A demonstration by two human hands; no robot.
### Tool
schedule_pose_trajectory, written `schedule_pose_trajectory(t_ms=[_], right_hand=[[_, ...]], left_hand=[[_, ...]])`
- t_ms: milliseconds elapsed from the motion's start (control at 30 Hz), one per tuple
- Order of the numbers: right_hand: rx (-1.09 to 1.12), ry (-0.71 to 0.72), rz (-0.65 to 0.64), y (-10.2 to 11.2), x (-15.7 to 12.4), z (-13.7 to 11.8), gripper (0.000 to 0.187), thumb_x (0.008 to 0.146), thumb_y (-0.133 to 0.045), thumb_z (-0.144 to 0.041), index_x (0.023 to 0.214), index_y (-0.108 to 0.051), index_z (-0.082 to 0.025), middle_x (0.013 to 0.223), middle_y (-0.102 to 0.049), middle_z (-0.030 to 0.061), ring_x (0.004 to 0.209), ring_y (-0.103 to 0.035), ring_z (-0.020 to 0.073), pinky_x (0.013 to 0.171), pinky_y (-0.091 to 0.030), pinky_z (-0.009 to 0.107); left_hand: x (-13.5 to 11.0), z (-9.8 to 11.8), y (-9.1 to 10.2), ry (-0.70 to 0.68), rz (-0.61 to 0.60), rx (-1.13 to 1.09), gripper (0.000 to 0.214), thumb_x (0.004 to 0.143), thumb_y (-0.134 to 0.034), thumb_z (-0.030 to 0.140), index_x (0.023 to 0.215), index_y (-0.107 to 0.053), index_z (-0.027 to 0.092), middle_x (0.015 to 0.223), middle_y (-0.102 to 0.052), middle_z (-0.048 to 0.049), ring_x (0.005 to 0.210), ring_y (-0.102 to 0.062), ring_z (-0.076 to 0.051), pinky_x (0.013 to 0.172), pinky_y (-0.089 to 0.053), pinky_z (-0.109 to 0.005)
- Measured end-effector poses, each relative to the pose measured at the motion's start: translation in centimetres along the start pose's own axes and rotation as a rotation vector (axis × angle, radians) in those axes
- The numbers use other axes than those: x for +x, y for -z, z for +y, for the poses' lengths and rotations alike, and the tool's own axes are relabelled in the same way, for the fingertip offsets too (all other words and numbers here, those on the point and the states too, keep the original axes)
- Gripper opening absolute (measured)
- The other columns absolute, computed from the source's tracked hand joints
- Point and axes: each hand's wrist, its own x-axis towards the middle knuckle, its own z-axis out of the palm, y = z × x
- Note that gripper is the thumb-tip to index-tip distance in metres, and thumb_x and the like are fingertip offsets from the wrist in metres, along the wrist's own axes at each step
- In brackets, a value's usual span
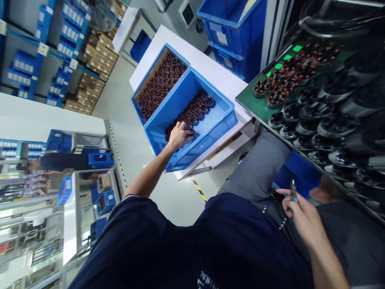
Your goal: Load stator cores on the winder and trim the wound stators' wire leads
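The work looked to me about midway, though I couldn't tell whether the near blue bin [207, 140] was being filled or drawn down: its dark, red-flecked wound parts [198, 107] lay in a packed band, with smooth plastic floor showing beside them. The far bin [138, 112], lined with cardboard, was covered almost wall to wall. The left hand [179, 135] reached into the near bin, fingers curled over the parts; whether they gripped one, I couldn't tell. The right hand [303, 214], near the lap, had its fingers closed around a small tool [293, 194] with a pointed, metallic-looking tip. More orange-wound rings [278, 97] sat on the green bench [260, 108], apparently left to handle, beside clustered grey-walled, open-centred cylinders [338, 126].
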Motion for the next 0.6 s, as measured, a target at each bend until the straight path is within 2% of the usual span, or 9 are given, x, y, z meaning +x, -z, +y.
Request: schedule_pose_trajectory(t_ms=[67, 167, 267, 367, 433, 467, 533, 600], right_hand=[[-0.009, 0.015, -0.01, -0.1, -0.4, 0.0, 0.058, 0.09, -0.065, -0.055, 0.132, -0.082, -0.019, 0.08, -0.059, -0.0006, 0.067, -0.051, 0.0191, 0.067, -0.042, 0.037], [-0.013, 0.043, -0.026, -0.3, -1.0, 0.6, 0.057, 0.093, -0.066, -0.056, 0.131, -0.083, -0.018, 0.079, -0.061, 0.0002, 0.067, -0.053, 0.0199, 0.069, -0.044, 0.037], [0.003, 0.039, -0.024, -0.5, -1.7, 1.5, 0.056, 0.093, -0.065, -0.056, 0.129, -0.083, -0.017, 0.077, -0.059, -0.0002, 0.067, -0.054, 0.0203, 0.07, -0.046, 0.037], [0.019, 0.018, -0.032, -1.0, -2.4, 1.7, 0.059, 0.092, -0.064, -0.059, 0.128, -0.082, -0.015, 0.077, -0.058, -0.0009, 0.066, -0.051, 0.0191, 0.068, -0.044, 0.036], [0.021, 0.016, -0.039, -1.4, -2.7, 1.4, 0.06, 0.092, -0.063, -0.06, 0.127, -0.082, -0.015, 0.078, -0.057, -0.0015, 0.065, -0.051, 0.0183, 0.068, -0.043, 0.036], [0.018, 0.02, -0.043, -1.7, -2.8, 1.1, 0.059, 0.092, -0.062, -0.059, 0.126, -0.082, -0.015, 0.078, -0.057, -0.0016, 0.066, -0.051, 0.0182, 0.068, -0.043, 0.036], [0.009, 0.038, -0.051, -2.2, -3.0, 0.3, 0.059, 0.092, -0.06, -0.059, 0.124, -0.082, -0.015, 0.077, -0.057, -0.0013, 0.065, -0.052, 0.0182, 0.068, -0.042, 0.035], [-0.016, 0.06, -0.064, -2.7, -3.3, -0.7, 0.059, 0.094, -0.059, -0.058, 0.126, -0.083, -0.014, 0.077, -0.059, -0.0008, 0.066, -0.053, 0.0184, 0.068, -0.042, 0.035]], left_hand=[[0.4, 0.2, -0.7, 0.003, 0.031, -0.021, 0.059, 0.101, -0.076, 0.08, 0.08, -0.066, 0.026, 0.1, -0.067, -0.0088, 0.11, -0.06, -0.029, 0.108, -0.061, -0.044], [0.7, -0.8, -1.5, 0.036, 0.095, -0.028, 0.069, 0.094, -0.075, 0.093, 0.073, -0.057, 0.029, 0.088, -0.057, -0.0072, 0.106, -0.062, -0.033, 0.097, -0.063, -0.048], [0.7, -2.5, -1.2, 0.035, 0.136, -0.043, 0.075, 0.088, -0.076, 0.1, 0.072, -0.06, 0.028, 0.082, -0.048, -0.0051, 0.093, -0.059, -0.03, 0.085, -0.061, -0.044], [1.3, -2.8, 0.5, -0.02, 0.172, -0.094, 0.071, 0.093, -0.077, 0.095, 0.083, -0.073, 0.025, 0.083, -0.053, -0.0037, 0.085, -0.055, -0.023, 0.085, -0.06, -0.038], [2.5, -1.2, 1.9, -0.053, 0.229, -0.135, 0.064, 0.094, -0.083, 0.087, 0.096, -0.082, 0.023, 0.093, -0.062, -0.0054, 0.09, -0.058, -0.023, 0.096, -0.063, -0.041], [3.3, 0.2, 2.6, -0.08, 0.254, -0.155, 0.058, 0.095, -0.086, 0.08, 0.104, -0.085, 0.022, 0.101, -0.068, -0.0072, 0.097, -0.062, -0.024, 0.105, -0.064, -0.045], [5.5, 4.4, 3.6, -0.174, 0.272, -0.191, 0.04, 0.104, -0.082, 0.06, 0.121, -0.089, 0.025, 0.126, -0.074, -0.0102, 0.119, -0.068, -0.029, 0.122, -0.06, -0.051], [8.2, 9.7, 4.0, -0.331, 0.269, -0.167, 0.032, 0.107, -0.078, 0.043, 0.132, -0.089, 0.027, 0.144, -0.074, -0.0128, 0.138, -0.066, -0.033, 0.13, -0.056, -0.055]])
